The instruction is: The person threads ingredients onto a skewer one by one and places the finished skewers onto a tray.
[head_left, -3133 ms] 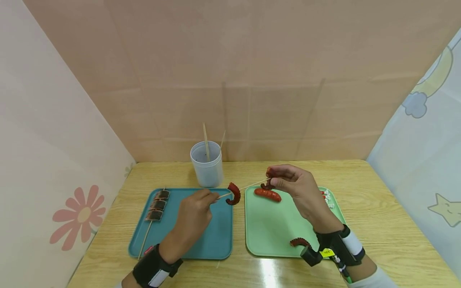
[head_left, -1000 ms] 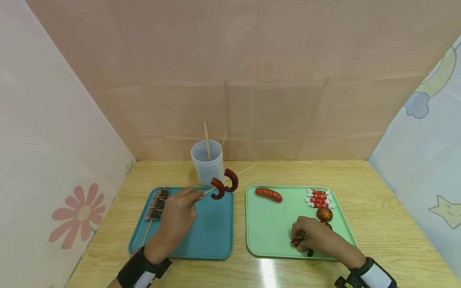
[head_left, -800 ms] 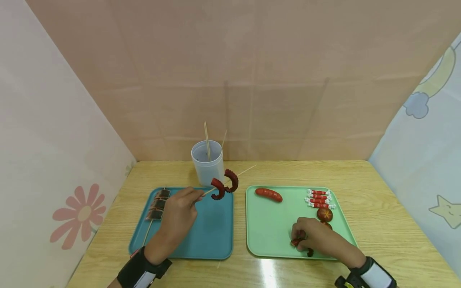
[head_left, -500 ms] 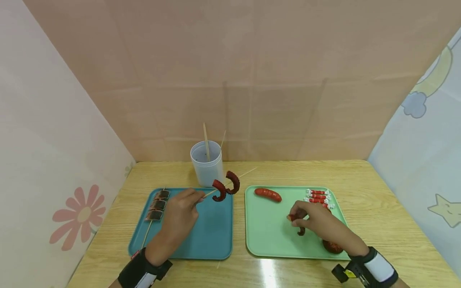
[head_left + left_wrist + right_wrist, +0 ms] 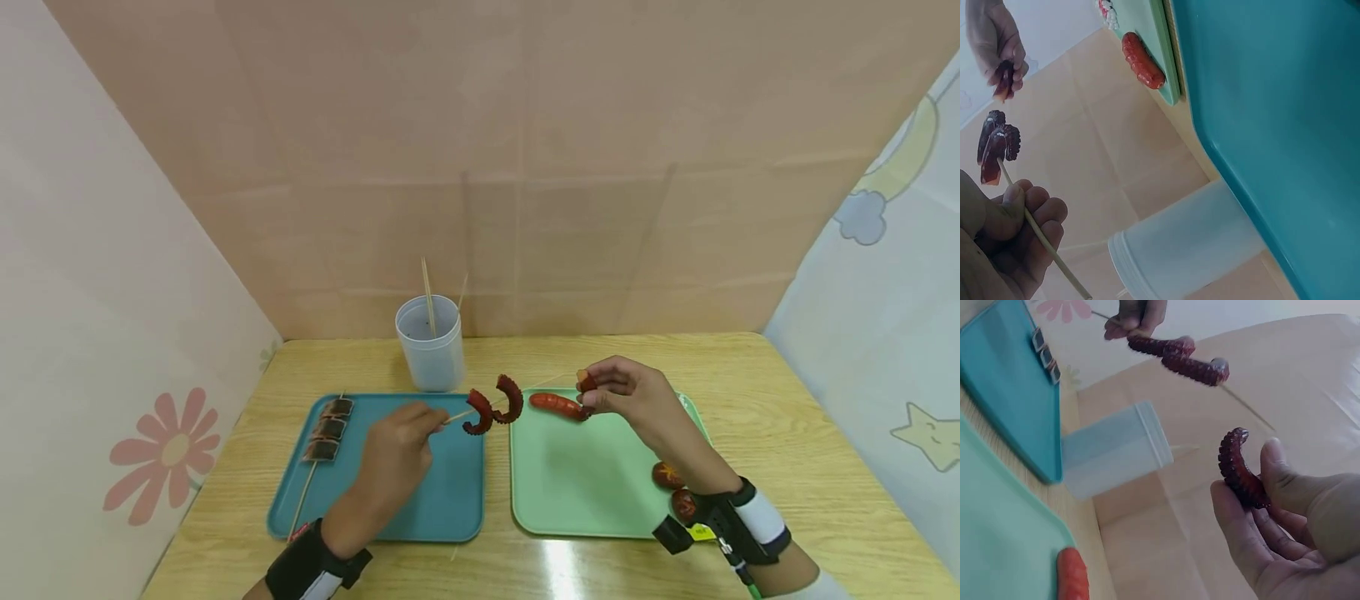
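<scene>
My left hand grips a thin wooden skewer above the blue tray. Two curled dark-red octopus tentacles are threaded along it, and its bare tip points right. Between thumb and fingers, my right hand pinches a third tentacle near that tip, over the back of the green tray. In the right wrist view this tentacle and the skewer tip are apart. A red sausage lies on the green tray just below the right hand.
The blue tray bears a skewer of dark square pieces. On the green tray lie round brown mushroom-like pieces, partly behind the right forearm. A white cup with several skewers stands behind the trays.
My right hand picked the third tentacle up from the green tray's front and carried it up and back towards the skewer tip. My left hand shifted slightly right with the skewer.
</scene>
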### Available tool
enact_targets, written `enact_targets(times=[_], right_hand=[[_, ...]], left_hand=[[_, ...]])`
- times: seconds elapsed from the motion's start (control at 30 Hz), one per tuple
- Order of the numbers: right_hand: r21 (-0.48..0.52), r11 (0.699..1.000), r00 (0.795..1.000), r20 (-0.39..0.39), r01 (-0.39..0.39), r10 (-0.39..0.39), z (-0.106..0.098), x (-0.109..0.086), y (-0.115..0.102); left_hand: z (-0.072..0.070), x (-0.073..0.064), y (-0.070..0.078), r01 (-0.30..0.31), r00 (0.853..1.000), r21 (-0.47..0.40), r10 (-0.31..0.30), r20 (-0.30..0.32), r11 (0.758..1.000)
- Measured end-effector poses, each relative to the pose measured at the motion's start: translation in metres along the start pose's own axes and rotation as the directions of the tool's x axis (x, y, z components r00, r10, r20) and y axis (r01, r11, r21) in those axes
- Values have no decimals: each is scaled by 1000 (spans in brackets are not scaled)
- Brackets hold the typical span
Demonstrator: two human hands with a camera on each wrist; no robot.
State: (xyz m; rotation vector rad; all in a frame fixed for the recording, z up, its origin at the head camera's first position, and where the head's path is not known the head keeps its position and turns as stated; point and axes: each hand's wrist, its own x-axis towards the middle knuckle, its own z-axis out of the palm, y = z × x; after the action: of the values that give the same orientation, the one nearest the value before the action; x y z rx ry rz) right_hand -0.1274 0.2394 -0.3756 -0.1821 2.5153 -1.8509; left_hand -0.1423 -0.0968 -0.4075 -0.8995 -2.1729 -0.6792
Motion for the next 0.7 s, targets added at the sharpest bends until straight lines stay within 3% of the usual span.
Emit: enact_targets(times=[0.23,0.53,0.7], right_hand=[[46,999,1000,-4,14,-14,7,4,-8],[-62,998,999,-34,30,-32,15,5,-15],[-66,997,997,-52,46,-50,20,6,-14]], left_hand=[[2,-2,2,6,999,14,-6,32,1000],[5,-5,3,2,999,27,-3,46,1000],[6,-4,4,16,998,19,-17,60,1000]])
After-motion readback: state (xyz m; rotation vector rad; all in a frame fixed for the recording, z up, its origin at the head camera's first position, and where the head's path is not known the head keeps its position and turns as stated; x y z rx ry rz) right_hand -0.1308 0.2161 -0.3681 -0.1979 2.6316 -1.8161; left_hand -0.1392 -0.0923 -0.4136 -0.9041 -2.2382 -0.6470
